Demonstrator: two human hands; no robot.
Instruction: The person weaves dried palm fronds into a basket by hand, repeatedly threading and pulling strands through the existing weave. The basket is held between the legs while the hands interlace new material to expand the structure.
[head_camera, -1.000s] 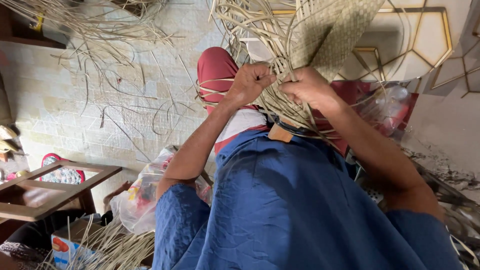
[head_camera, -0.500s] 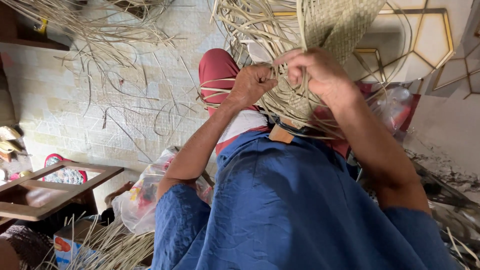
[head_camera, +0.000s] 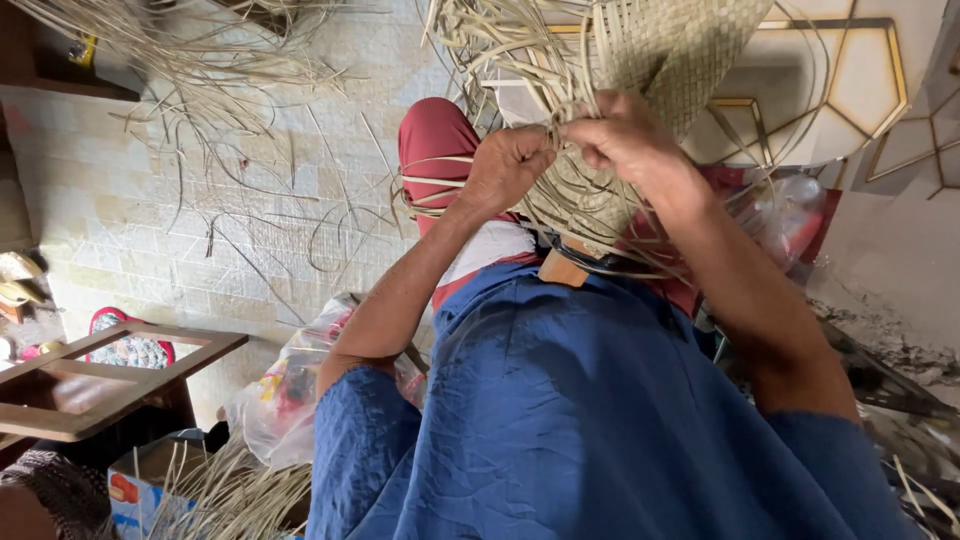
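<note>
We hold a half-woven mat (head_camera: 680, 40) of pale, dry straw-coloured strips up in front of us, above our lap. Its finished part is a tight checkered weave, flat and even, and it runs from our hands up and out of the top edge of the view, so its long axis stands roughly upright in the picture. Below the woven part the loose strips (head_camera: 500, 50) fan out unwoven, curling left and downward over our red-clad knee (head_camera: 432, 135).

Our left hand (head_camera: 505, 165) is closed into a fist around a bunch of these loose strips, just left of the weave's lower edge. Our right hand (head_camera: 625, 135) is closed too, fingers curled and pinching strips at the lower edge of the weave, touching it. The two hands sit just beside each other.

More cut strips lie scattered on the tiled floor (head_camera: 200, 250). A plastic bag (head_camera: 290, 390) and a wooden frame (head_camera: 110, 375) sit lower left.
</note>
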